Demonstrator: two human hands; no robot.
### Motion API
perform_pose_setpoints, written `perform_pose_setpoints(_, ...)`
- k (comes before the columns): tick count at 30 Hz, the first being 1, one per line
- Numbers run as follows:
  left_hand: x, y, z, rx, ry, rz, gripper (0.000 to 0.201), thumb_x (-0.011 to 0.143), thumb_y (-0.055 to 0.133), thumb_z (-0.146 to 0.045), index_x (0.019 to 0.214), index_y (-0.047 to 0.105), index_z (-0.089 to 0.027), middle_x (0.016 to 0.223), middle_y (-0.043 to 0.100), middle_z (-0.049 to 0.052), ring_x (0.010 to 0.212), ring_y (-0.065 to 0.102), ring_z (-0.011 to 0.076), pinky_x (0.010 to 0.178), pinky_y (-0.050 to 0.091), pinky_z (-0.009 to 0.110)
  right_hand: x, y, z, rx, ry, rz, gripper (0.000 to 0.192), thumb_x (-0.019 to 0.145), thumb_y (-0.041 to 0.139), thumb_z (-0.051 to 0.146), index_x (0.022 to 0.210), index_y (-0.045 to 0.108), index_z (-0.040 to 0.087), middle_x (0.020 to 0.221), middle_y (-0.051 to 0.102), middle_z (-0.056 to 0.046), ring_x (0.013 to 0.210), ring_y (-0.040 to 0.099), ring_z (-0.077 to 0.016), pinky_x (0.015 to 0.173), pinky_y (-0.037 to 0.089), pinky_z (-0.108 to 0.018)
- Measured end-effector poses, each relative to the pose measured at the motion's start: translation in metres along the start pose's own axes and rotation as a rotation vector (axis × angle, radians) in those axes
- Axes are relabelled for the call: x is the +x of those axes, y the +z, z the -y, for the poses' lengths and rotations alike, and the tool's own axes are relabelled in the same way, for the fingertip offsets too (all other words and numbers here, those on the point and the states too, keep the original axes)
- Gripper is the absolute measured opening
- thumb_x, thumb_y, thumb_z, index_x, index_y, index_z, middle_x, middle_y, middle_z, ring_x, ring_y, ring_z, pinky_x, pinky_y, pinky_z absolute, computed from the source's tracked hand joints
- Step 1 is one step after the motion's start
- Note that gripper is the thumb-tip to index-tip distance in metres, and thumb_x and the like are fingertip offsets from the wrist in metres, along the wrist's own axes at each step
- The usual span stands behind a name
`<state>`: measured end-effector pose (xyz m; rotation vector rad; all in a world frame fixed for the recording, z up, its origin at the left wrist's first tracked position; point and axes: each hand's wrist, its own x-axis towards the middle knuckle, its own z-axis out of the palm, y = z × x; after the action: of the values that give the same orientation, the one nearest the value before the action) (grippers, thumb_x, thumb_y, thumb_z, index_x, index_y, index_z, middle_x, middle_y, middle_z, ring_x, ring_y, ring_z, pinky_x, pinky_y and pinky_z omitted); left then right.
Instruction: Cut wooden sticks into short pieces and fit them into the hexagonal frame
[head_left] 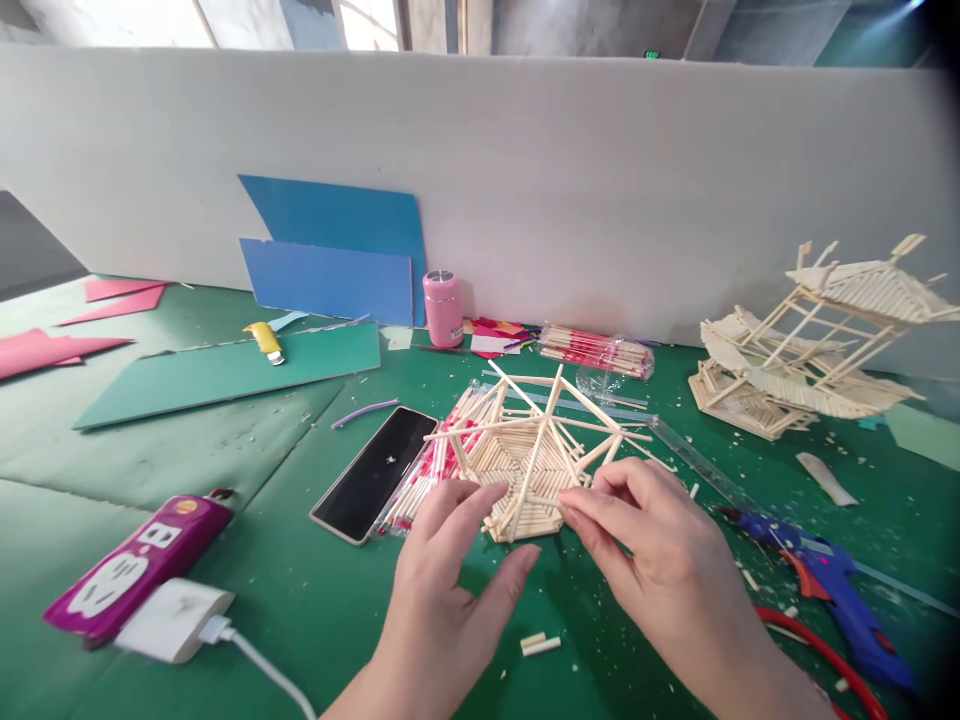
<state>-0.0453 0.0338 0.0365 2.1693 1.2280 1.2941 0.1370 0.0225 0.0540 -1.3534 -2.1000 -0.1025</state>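
Observation:
A small frame of pale wooden sticks [523,455], with a floor of sticks laid in a many-sided pattern, stands on the green table in front of me. My left hand [457,590] is at its near left side, thumb and fingers spread, with nothing visible between them. On the near right, my right hand [652,550] pinches the end of a short wooden stick [544,500] that reaches into the frame. Whether that stick touches the frame's posts I cannot tell. Two short stick pieces [541,645] lie on the table between my wrists.
A blue glue gun [832,580] with a red cable lies right, below a tilted stick pavilion [814,340]. Left are a phone [375,475], a purple pouch [146,565] with a white charger and a yellow cutter [265,341]. A pink flask [443,310] stands behind.

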Motion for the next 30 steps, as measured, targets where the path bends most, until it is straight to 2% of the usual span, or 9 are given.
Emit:
perform_pose_setpoints(2, 0.004, 0.003, 0.003, 0.015, 0.02, 0.03, 0.032, 0.076, 0.061, -0.015, 0.108, 0.057, -0.017, 0.098, 0.057, 0.01, 0.086, 0.058, 0.0207, 0.069, 0.053, 0.036, 0.001, 0.001, 0.001, 0.001, 0.024, 0.018, 0.013, 0.083, 0.053, 0.014, 0.088, 0.063, 0.022, 0.073, 0.046, -0.001, 0.068, 0.044, -0.0145, 0.058, 0.042, -0.029)
perform_pose_setpoints(5, 0.009, 0.007, 0.005, 0.01, 0.031, 0.066, 0.028, 0.077, 0.06, -0.015, 0.105, 0.059, -0.014, 0.096, 0.059, 0.011, 0.087, 0.058, 0.0225, 0.069, 0.053, 0.04, 0.002, 0.001, 0.003, 0.014, 0.077, 0.026, 0.013, 0.083, 0.053, 0.012, 0.085, 0.062, 0.021, 0.073, 0.045, -0.001, 0.07, 0.044, -0.014, 0.06, 0.041, -0.028)
perform_pose_setpoints(9, 0.012, 0.01, 0.004, 0.004, 0.039, 0.081, 0.019, 0.079, 0.057, -0.013, 0.097, 0.062, -0.012, 0.092, 0.062, 0.012, 0.082, 0.06, 0.0221, 0.068, 0.053, 0.039, 0.003, 0.002, 0.006, 0.03, 0.108, 0.042, 0.012, 0.083, 0.054, 0.013, 0.086, 0.062, 0.021, 0.074, 0.045, 0.0, 0.071, 0.043, -0.0137, 0.062, 0.041, -0.029)
perform_pose_setpoints(16, 0.013, 0.014, 0.002, 0.031, 0.045, 0.063, 0.016, 0.079, 0.056, -0.012, 0.094, 0.062, -0.014, 0.09, 0.063, 0.01, 0.079, 0.06, 0.0215, 0.067, 0.051, 0.038, 0.002, 0.003, 0.003, 0.058, 0.126, 0.055, 0.013, 0.084, 0.052, 0.013, 0.088, 0.062, 0.021, 0.073, 0.044, 0.0, 0.07, 0.042, -0.0133, 0.062, 0.042, -0.029)
perform_pose_setpoints(20, 0.018, 0.014, 0.001, 0.08, 0.106, 0.111, 0.018, 0.079, 0.055, -0.01, 0.096, 0.061, -0.014, 0.086, 0.061, 0.01, 0.075, 0.056, 0.0216, 0.064, 0.047, 0.038, 0.002, 0.005, 0.001, 0.093, 0.127, 0.065, 0.012, 0.085, 0.052, 0.016, 0.089, 0.062, 0.022, 0.074, 0.046, 0.0, 0.071, 0.043, -0.0134, 0.062, 0.042, -0.03)
perform_pose_setpoints(24, 0.024, 0.012, -0.002, 0.194, 0.163, 0.175, 0.018, 0.08, 0.051, -0.009, 0.087, 0.065, -0.018, 0.085, 0.058, 0.009, 0.074, 0.052, 0.0216, 0.063, 0.041, 0.037, 0.0, 0.006, -0.001, 0.152, 0.166, 0.062, 0.012, 0.087, 0.05, 0.018, 0.082, 0.061, 0.021, 0.076, 0.047, -0.001, 0.072, 0.045, -0.0137, 0.063, 0.043, -0.03)
perform_pose_setpoints(30, 0.027, 0.011, -0.004, 0.266, 0.216, 0.202, 0.019, 0.082, 0.047, -0.008, 0.084, 0.064, -0.016, 0.085, 0.058, 0.009, 0.069, 0.049, 0.0202, 0.06, 0.038, 0.034, -0.006, 0.007, -0.003, 0.249, 0.228, 0.038, 0.017, 0.085, 0.053, 0.021, 0.101, 0.061, 0.022, 0.083, 0.051, -0.002, 0.078, 0.049, -0.0136, 0.067, 0.045, -0.03)
